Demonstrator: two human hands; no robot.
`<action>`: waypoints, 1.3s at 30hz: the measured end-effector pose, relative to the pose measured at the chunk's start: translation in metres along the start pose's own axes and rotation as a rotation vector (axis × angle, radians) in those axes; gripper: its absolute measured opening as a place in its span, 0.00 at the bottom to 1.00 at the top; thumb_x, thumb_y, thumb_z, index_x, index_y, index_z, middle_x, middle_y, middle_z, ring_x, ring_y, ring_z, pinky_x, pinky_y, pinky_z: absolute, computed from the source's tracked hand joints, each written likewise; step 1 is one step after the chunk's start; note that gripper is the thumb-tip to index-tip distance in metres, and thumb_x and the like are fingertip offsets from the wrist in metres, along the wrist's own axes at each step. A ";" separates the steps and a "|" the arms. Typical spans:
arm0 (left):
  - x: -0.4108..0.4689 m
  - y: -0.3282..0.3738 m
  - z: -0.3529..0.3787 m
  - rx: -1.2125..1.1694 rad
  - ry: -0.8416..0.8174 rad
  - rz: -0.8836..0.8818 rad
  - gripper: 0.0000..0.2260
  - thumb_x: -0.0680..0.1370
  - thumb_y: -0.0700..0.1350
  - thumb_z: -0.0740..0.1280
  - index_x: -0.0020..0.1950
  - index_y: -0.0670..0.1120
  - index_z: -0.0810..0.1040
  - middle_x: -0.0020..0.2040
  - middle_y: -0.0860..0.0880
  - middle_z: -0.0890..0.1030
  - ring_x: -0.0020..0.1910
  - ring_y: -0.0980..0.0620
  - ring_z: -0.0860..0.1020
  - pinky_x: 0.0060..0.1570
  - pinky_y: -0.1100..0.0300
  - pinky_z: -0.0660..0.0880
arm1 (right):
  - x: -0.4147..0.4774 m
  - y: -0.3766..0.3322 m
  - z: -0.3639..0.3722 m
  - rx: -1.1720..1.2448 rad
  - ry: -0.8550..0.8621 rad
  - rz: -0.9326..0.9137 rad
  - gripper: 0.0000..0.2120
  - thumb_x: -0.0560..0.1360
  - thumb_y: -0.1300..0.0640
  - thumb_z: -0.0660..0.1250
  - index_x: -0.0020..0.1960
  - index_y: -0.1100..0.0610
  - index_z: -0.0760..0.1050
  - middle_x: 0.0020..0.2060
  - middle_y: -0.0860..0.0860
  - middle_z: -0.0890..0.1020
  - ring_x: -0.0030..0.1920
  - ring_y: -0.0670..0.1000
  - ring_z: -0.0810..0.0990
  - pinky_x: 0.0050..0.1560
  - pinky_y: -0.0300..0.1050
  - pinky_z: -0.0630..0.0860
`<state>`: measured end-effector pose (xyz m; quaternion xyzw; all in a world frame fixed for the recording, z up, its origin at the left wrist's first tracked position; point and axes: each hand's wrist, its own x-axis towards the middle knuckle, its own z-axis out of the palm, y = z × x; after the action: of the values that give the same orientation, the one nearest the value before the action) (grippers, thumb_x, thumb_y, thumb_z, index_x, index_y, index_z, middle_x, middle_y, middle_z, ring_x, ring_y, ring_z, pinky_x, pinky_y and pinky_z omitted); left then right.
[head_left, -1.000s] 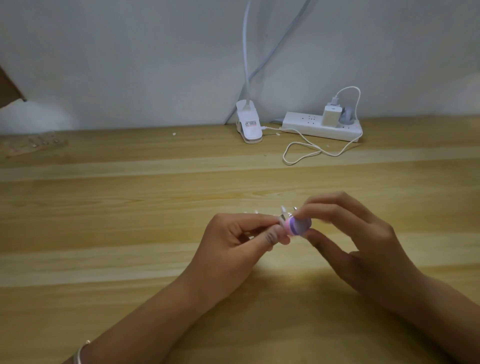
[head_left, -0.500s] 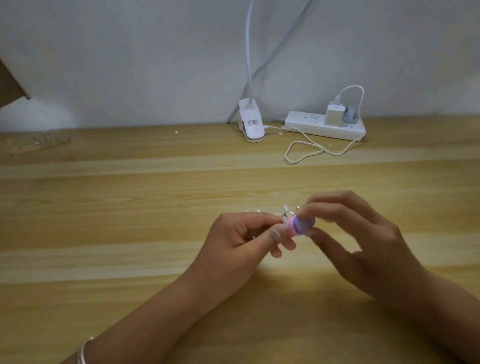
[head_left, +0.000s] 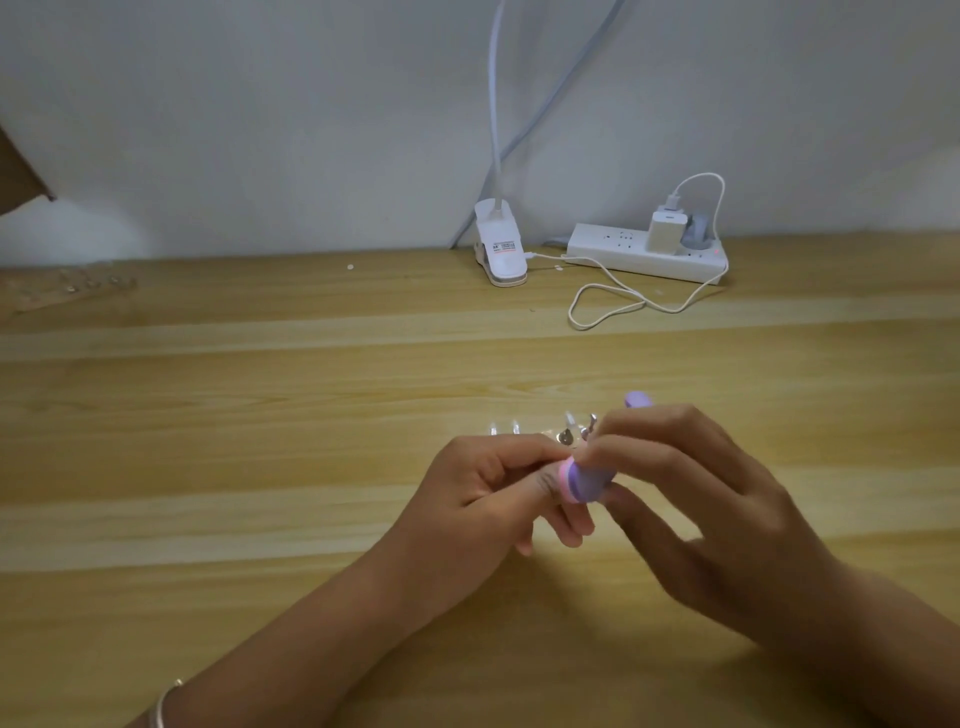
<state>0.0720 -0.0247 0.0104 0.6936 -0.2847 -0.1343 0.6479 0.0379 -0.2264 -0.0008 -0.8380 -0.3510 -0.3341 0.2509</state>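
Occlusions, crops and unreadables

Purple tool (head_left: 740, 480): mid body hidden under right hand (head_left: 701, 509) fingers, only the pink-ringed end and far tip show. Left hand (head_left: 483, 499) fingertips meet the pink end, contact point covered, can't tell if they pinch it. Small shiny bits (head_left: 571, 434) on the table behind the hands: glare, too small to identify. Both forearms cut by the bottom edge, bracelet (head_left: 166, 704) cropped lower left. Lamp neck (head_left: 496, 78) runs out the top edge. Brown object (head_left: 18, 171) cut by the left edge, upper left. Clear packet (head_left: 67, 286) at left blurred. Clamp label (head_left: 506, 247) unreadable. Grey plug (head_left: 696, 234) half hidden behind white charger (head_left: 665, 231).
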 end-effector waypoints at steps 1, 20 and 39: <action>0.000 0.000 0.000 0.000 -0.012 -0.009 0.10 0.79 0.43 0.63 0.45 0.42 0.82 0.36 0.44 0.84 0.36 0.48 0.83 0.29 0.60 0.72 | 0.000 0.002 0.000 -0.026 -0.011 -0.014 0.09 0.78 0.68 0.67 0.57 0.60 0.78 0.53 0.54 0.79 0.53 0.53 0.79 0.60 0.50 0.76; 0.001 0.008 -0.006 -0.133 -0.129 -0.064 0.10 0.78 0.40 0.60 0.41 0.41 0.79 0.31 0.40 0.77 0.28 0.46 0.76 0.32 0.57 0.71 | -0.002 0.007 -0.002 -0.130 0.031 -0.119 0.18 0.75 0.73 0.68 0.61 0.59 0.75 0.52 0.59 0.81 0.53 0.55 0.80 0.62 0.53 0.76; 0.000 0.005 -0.008 -0.148 -0.116 -0.050 0.11 0.79 0.40 0.61 0.42 0.37 0.78 0.31 0.44 0.77 0.29 0.47 0.75 0.32 0.57 0.73 | 0.002 0.017 -0.005 0.035 -0.003 -0.032 0.08 0.80 0.66 0.65 0.57 0.61 0.78 0.52 0.56 0.79 0.54 0.53 0.79 0.55 0.50 0.77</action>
<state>0.0756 -0.0182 0.0167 0.6418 -0.2935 -0.2110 0.6763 0.0497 -0.2400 0.0007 -0.8282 -0.3705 -0.3309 0.2595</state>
